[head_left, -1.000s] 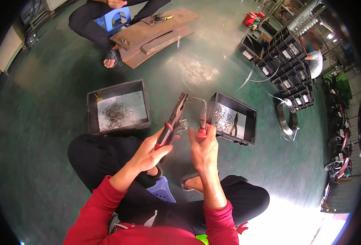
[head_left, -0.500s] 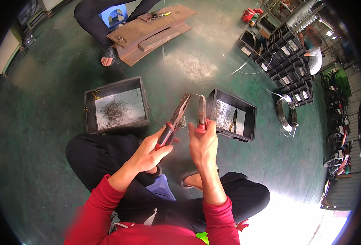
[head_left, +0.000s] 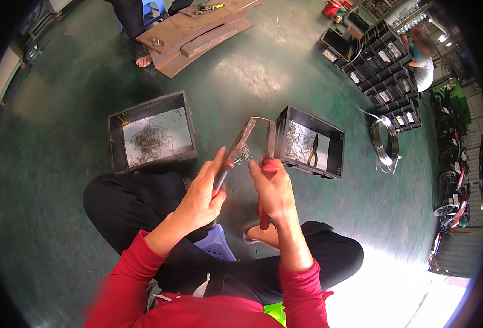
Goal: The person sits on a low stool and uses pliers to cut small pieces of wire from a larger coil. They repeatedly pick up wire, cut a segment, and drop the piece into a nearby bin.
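Note:
My left hand (head_left: 199, 198) is closed around the handles of dark-jawed pliers (head_left: 245, 133), which tilt up to the right. In my right hand (head_left: 275, 191) is a second pair, red-handled pliers (head_left: 270, 143), with jaws pointing up and one handle showing below the fist. A short, thin piece of wire (head_left: 261, 118) arches between the two pairs of jaws. Whether each jaw grips it firmly is too small to tell. Behind the left pliers, a small heap of wire pieces (head_left: 242, 153) lies on the floor, partly hidden.
A black crate (head_left: 153, 101) with tangled wire pieces stands at left. Another crate (head_left: 313, 126) at right holds wire bits and dark pliers (head_left: 313, 150). Beyond are a wire coil (head_left: 384, 143), stacked crates (head_left: 386, 82), a rusty metal plate (head_left: 176, 33) and two other people.
The left pliers have turned slightly and my left fingers have loosened a little. A red handle now shows below my right hand. The wire between the jaws looks more arched.

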Available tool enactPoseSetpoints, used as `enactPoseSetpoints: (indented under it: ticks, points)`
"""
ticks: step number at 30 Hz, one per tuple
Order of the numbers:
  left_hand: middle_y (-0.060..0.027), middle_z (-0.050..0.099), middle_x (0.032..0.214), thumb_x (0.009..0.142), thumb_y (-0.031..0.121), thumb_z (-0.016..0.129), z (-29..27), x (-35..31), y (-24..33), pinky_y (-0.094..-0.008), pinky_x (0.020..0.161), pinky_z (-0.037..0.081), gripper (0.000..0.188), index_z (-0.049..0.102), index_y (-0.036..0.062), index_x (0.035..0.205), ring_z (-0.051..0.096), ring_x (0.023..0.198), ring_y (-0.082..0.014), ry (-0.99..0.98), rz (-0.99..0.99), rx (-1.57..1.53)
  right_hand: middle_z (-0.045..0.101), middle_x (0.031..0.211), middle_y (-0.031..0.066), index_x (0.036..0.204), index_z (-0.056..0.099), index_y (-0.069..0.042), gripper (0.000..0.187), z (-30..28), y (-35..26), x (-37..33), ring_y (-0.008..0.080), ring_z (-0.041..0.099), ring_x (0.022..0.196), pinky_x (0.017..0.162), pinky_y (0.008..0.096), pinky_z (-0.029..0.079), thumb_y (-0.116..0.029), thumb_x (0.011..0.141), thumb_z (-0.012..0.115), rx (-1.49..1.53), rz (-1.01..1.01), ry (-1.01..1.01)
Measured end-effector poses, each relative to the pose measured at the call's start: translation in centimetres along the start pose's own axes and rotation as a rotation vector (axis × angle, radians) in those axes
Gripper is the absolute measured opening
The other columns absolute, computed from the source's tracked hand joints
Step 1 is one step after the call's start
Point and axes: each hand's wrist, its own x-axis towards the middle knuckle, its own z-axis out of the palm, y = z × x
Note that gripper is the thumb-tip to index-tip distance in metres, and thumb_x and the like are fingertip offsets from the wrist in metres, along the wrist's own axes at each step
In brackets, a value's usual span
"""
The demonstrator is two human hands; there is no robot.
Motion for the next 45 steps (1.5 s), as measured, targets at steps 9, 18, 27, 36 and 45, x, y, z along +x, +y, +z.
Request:
enactPoseSetpoints:
  ticks: [9,18,27,36,45]
  points:
    - [-0.0211,0.049,0.116,0.069,-0.017,0.052,0.4,0.3,-0.9,-0.0378,0.083,0.047,0.091,0.018,0.0055,0.151,0.055,0.095,-0.0391,0.045,0.066,0.207,0.055,0.068,0.0026,0.086,0.056,-0.004,0.032,-2.1,-0.5,-0.1,0.0125,0.053,0.062,0.06,0.0277,0.042,-0.034,0.093,0.058,0.289,0.1,-0.329]
    - [-0.0199,0.046,0.126,0.062,-0.013,0.064,1.3,0.4,-1.5,-0.0426,0.088,0.045,0.099,0.019,0.002,0.149,0.051,0.107,-0.0381,-0.008,0.079,0.466,0.052,0.073,0.0003,0.085,0.049,-0.009,0.029,-3.9,-0.1,0.1,0.0139,0.053,0.068,0.066,0.0319,0.048,-0.035,0.094,0.057,0.676,0.273,-0.517]
    - [-0.0137,0.049,0.113,0.08,-0.003,0.058,3.1,0.3,-1.2,-0.032,0.079,0.046,0.076,0.025,0.0027,0.148,0.056,0.091,-0.0228,-0.159,-0.148,-0.129,0.054,0.07,0.0007,0.084,0.056,-0.005,0.034,-3.0,2.5,2.9,0.0122,0.053,0.063,0.061,0.0301,0.047,-0.038,0.092,0.06,0.206,0.198,-0.287]
    - [-0.0117,0.055,0.106,0.082,0.003,0.057,6.5,0.2,-7.5,-0.0336,0.083,0.05,0.063,0.037,-0.0005,0.141,0.059,0.091,-0.0207,-0.173,-0.449,-0.034,0.057,0.075,0.0018,0.092,0.057,-0.007,0.033,-5.1,5.9,3.7,0.0147,0.057,0.067,0.062,0.0321,0.05,-0.039,0.09,0.063,0.429,0.277,-0.239]
    - [-0.023,0.041,0.128,0.083,0.018,0.064,18.7,-5.6,-18.5,-0.046,0.091,0.046,0.078,0.021,0.0001,0.146,0.046,0.113,-0.0425,-0.448,-0.505,0.646,0.056,0.08,0.0038,0.095,0.052,-0.007,0.033,-8.3,8.7,3.3,0.0191,0.057,0.073,0.07,0.0406,0.051,-0.039,0.093,0.06,1.159,0.493,-0.602]
